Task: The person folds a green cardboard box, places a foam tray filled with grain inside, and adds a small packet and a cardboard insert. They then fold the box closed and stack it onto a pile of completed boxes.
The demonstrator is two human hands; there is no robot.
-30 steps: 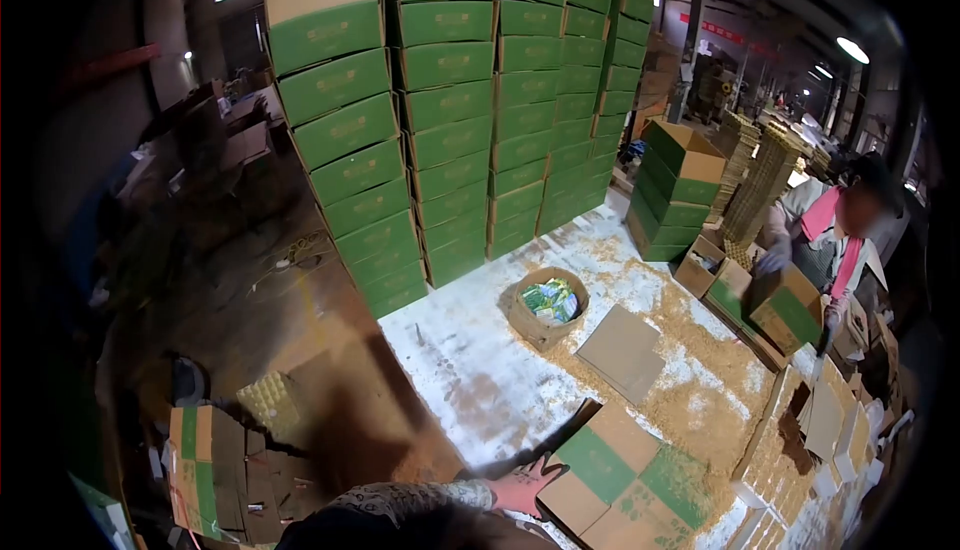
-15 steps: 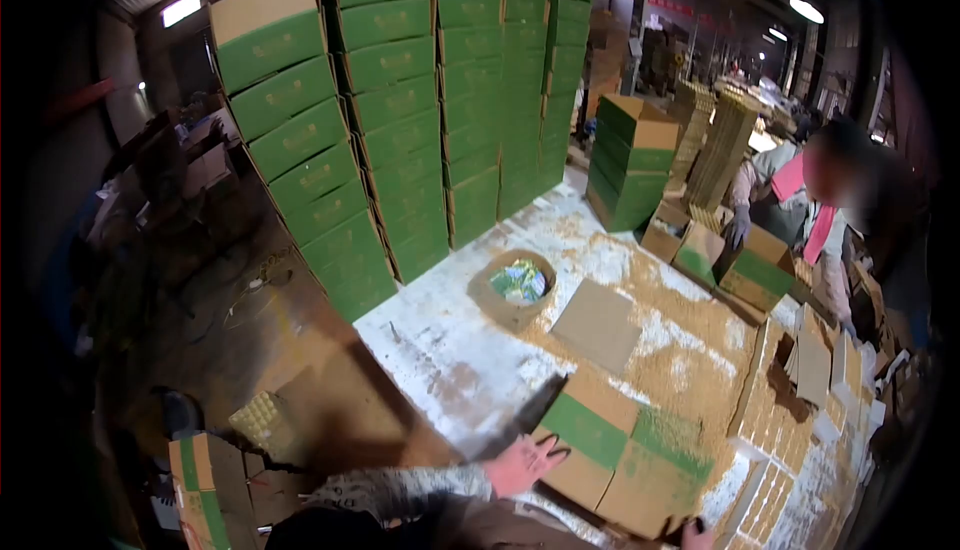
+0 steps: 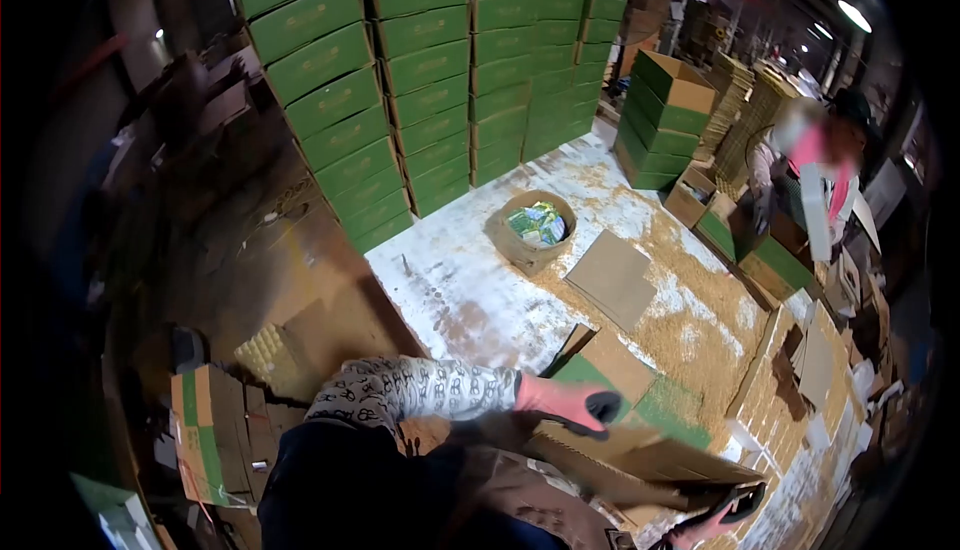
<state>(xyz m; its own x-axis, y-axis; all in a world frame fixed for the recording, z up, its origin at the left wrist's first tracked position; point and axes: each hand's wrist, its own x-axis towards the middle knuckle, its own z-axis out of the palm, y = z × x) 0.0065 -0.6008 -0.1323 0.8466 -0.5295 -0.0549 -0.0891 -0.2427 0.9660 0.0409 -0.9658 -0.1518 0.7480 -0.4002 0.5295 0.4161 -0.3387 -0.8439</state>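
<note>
A cardboard box (image 3: 640, 460) with green bands lies at the near edge of the table, its near panel lifted and bent open. My left hand (image 3: 565, 400), in a pink glove with dark fingertips, is at the box's left part, fingers curled in and slightly blurred. My right hand (image 3: 715, 522), gloved alike, grips the box's right end, fingers and thumb around the cardboard edge. Beyond the box, a flat cardboard sheet (image 3: 610, 278) lies on the table. A round tub (image 3: 520, 255) holding green and blue packets stands behind it.
Tall stacks of green boxes (image 3: 430, 80) line the table's far side. The white tabletop (image 3: 440, 295) is strewn with brown grains. Across at the right, a person (image 3: 815, 165) works beside open boxes (image 3: 775, 265). White-sided packs (image 3: 770, 380) lie on the right. An egg-tray-like sheet (image 3: 275, 358) sits lower left.
The box's near panel has come up from lying flat. My left hand has curled and shifted slightly up and right; my right hand has come further into view. The camera view has tilted.
</note>
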